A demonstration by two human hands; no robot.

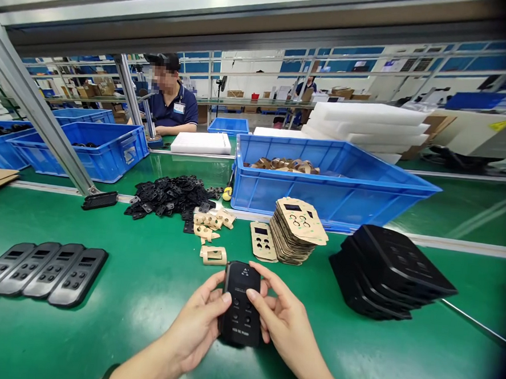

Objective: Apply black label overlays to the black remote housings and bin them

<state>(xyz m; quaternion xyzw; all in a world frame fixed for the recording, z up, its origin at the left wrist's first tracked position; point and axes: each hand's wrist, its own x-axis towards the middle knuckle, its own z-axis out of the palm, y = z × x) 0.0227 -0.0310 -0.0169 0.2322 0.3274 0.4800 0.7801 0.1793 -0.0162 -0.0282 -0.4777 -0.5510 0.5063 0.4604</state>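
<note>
A black device front panel with several round buttons and white print is held upright between my two hands, low in the middle of the view. My left hand grips its left edge, thumb on the face. On the other edge my right hand has hold of it, with a finger over the upper right of the face. Just beyond lie curled tan backing-paper pieces. A stack of tan adhesive sheets with cut-outs stands behind to the right.
Several black panels overlap in a row at the left. Stacked black housings stand at the right. Small black parts form a heap behind. A blue bin holds paper strips. Across the bench sits a person; a metal post slants at left.
</note>
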